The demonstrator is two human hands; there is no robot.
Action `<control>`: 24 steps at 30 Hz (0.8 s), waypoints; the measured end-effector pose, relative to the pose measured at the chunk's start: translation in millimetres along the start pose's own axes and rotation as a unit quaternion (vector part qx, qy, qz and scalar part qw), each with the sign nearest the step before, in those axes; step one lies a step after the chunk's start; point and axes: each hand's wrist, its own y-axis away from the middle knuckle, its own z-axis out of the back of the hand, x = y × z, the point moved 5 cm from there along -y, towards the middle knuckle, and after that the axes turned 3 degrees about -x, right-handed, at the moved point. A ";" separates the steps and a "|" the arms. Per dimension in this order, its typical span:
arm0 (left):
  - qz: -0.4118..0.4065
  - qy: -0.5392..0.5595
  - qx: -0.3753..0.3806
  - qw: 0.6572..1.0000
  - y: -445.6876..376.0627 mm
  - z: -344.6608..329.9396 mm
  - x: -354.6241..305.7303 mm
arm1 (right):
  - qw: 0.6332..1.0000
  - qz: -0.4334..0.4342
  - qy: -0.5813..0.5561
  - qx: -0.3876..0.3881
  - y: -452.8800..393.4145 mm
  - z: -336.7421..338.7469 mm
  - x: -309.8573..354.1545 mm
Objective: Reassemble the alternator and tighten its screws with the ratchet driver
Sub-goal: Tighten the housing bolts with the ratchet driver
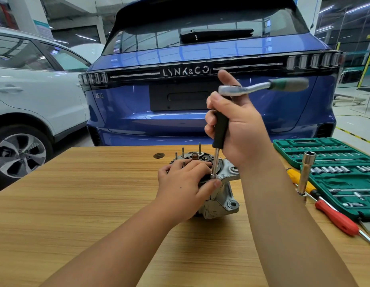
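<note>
Left hand (185, 183) is pressed flat on the alternator (219, 195); right hand (235, 123) is clamped round the ratchet driver (221, 129). Screw tightening is judged underway; handle rotation is required next.

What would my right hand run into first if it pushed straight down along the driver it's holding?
Most likely the alternator: the right hand grips the ratchet driver upright, its socket tip already seated on a screw at the housing's edge, beside the left hand.

Both forearms bare, no sleeves or gloves.
</note>
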 end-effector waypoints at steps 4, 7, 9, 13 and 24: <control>0.001 -0.007 -0.006 1.000 0.5 -1.4 -2.2 | 0.985 0.128 0.108 0.031 4.3 -13.8 1.6; -0.001 -0.011 -0.007 1.000 0.8 -0.7 -2.9 | 0.990 0.108 0.076 0.047 4.7 -14.6 -2.8; -0.002 -0.013 -0.012 1.000 1.6 -0.6 -2.9 | 0.993 0.073 0.012 0.089 4.7 -14.5 -5.1; -0.003 -0.015 -0.017 1.000 1.8 -0.6 -3.2 | 0.993 0.030 -0.019 0.109 3.1 -14.2 -3.1; -0.005 -0.004 0.026 1.000 0.4 0.2 -0.3 | 0.999 0.019 0.028 0.016 4.5 -12.3 -0.4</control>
